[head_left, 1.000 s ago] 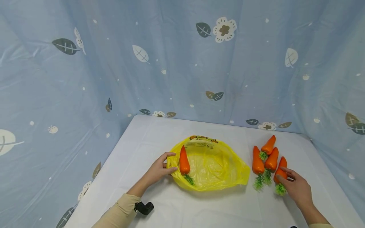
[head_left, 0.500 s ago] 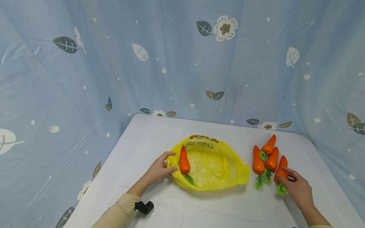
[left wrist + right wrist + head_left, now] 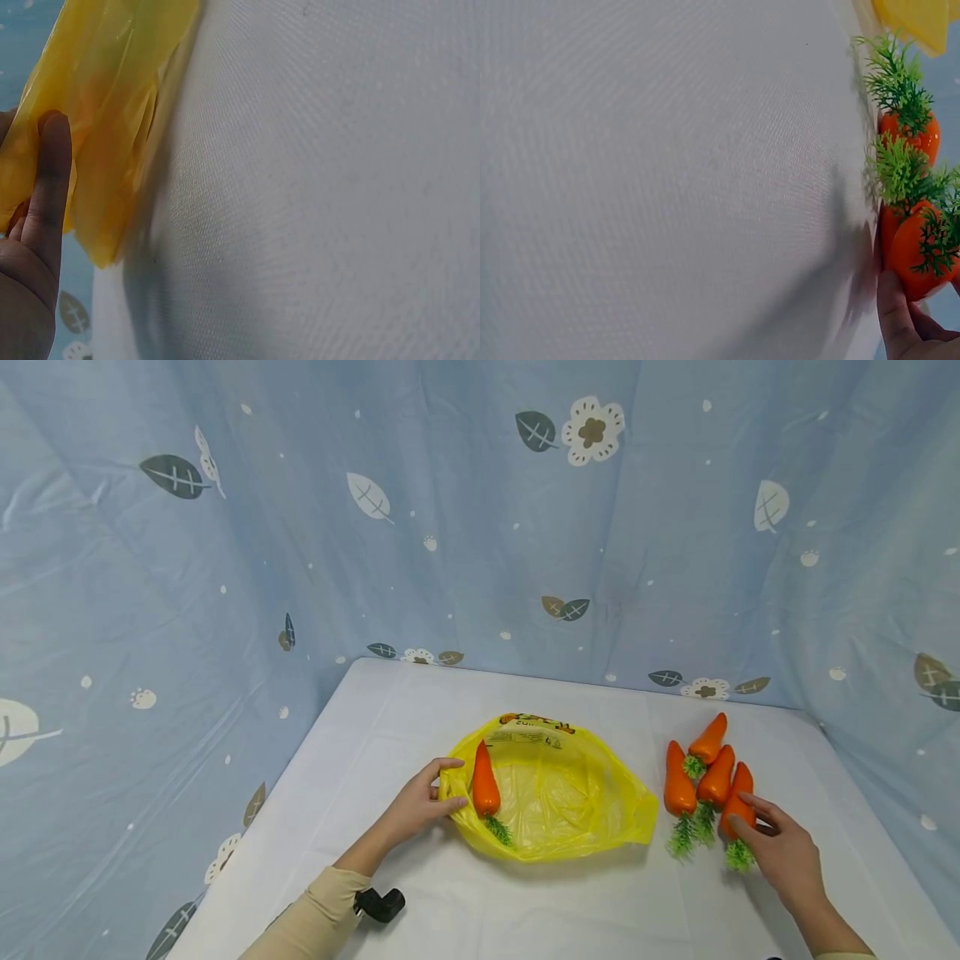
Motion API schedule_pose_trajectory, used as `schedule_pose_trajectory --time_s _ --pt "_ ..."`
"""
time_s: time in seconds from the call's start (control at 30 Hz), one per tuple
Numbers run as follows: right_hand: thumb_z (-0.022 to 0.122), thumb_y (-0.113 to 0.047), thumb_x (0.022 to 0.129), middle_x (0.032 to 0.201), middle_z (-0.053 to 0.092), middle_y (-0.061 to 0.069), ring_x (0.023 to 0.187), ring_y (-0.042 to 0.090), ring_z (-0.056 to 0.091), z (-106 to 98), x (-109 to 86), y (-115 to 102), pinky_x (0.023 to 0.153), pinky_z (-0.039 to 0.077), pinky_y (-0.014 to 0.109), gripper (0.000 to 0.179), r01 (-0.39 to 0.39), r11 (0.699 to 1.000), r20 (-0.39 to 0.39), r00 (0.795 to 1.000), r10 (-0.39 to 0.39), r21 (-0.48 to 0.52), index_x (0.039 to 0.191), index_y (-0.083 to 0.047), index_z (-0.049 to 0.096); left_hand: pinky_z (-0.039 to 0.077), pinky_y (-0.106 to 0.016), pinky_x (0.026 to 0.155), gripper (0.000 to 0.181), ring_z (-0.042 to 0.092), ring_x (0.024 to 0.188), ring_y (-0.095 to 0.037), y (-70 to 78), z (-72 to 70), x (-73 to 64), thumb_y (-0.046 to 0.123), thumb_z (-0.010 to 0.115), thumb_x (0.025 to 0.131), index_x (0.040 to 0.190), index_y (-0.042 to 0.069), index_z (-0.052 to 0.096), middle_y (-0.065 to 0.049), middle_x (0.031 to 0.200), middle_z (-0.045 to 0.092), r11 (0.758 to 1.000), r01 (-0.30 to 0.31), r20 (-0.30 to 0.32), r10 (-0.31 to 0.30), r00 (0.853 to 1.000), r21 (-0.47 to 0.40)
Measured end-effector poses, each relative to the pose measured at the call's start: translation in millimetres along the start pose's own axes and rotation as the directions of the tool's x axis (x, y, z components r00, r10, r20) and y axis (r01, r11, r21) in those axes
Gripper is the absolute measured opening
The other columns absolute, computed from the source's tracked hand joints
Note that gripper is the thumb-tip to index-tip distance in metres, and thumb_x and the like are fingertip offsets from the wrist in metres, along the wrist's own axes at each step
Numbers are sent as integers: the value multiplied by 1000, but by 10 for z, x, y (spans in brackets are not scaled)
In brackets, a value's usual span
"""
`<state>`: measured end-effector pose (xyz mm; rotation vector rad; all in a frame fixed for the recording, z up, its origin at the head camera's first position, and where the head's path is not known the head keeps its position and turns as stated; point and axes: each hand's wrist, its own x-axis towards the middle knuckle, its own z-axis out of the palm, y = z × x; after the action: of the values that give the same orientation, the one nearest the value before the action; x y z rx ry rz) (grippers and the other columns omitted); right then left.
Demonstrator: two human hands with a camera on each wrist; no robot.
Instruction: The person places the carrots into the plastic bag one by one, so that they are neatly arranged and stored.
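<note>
My left hand (image 3: 416, 806) pinches the left edge of a yellow plastic bag (image 3: 555, 785), thumb toward me and fingers on the far side. The bag lies spread with its mouth wide, and one orange toy carrot (image 3: 485, 785) with green leaves rests inside near that edge. In the left wrist view the thumb (image 3: 52, 172) presses the yellow film. Over at the right, my right hand (image 3: 783, 852) grips another toy carrot (image 3: 738, 810) between thumb and fingers; its leafy end points toward me. In the right wrist view this carrot (image 3: 919, 259) sits close against its neighbours.
Left of the gripped carrot lie three more toy carrots (image 3: 679, 789) in a loose cluster on the white table (image 3: 570, 910). A black curved object (image 3: 381, 906) shows beside my left sleeve. A blue patterned curtain (image 3: 480, 527) stands behind the table and along both sides.
The carrot at my right hand has shifted slightly, its tip turning left toward the cluster. My left hand and the bag hold their place.
</note>
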<state>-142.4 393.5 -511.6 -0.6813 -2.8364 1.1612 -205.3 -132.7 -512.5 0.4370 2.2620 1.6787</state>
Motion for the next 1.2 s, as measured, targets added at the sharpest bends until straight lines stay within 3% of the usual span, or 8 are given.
schedule_pose_trajectory --time_s 0.3,0.67,0.9,1.03,1.2 --pt "59 -45 101 144 47 35 122 50 54 -12 -30 -29 62 50 22 68 47 999 -35 998 -47 7 151 -1 45 60 -39 72 63 71 84 -19 16 -16 14 15 76 93 146 3 44 -21 124 62 1000 -1 -3 1 1000 1" --pt "57 -50 101 144 48 34 121 49 55 -32 -87 -79 62 49 18 71 60 998 -12 998 -60 16 152 -3 44 59 -37 72 63 71 84 -19 17 -4 7 14 75 94 147 4 44 -21 129 58 1000 -3 -6 3 1000 3" --pt "59 -47 101 145 47 33 123 49 53 -19 -105 -124 67 56 28 69 71 997 -15 997 -71 18 152 -3 45 59 -39 71 62 71 81 -19 27 0 5 15 76 94 147 4 44 -20 126 60 1000 -1 -8 1 1000 4" --pt "59 -47 101 145 47 33 123 49 52 -12 -127 -157 67 55 27 68 84 996 -9 996 -83 19 152 -4 45 59 -39 72 62 71 83 -19 27 -1 4 15 76 94 147 4 44 -21 129 58 1000 -2 -6 2 1000 -1" --pt "58 -47 101 149 44 31 123 49 50 6 -152 -200 74 58 35 68 77 997 0 997 -77 22 153 -5 44 59 -38 72 63 71 85 -19 15 2 0 15 76 94 147 4 44 -21 133 55 1000 2 -9 -2 1000 2"
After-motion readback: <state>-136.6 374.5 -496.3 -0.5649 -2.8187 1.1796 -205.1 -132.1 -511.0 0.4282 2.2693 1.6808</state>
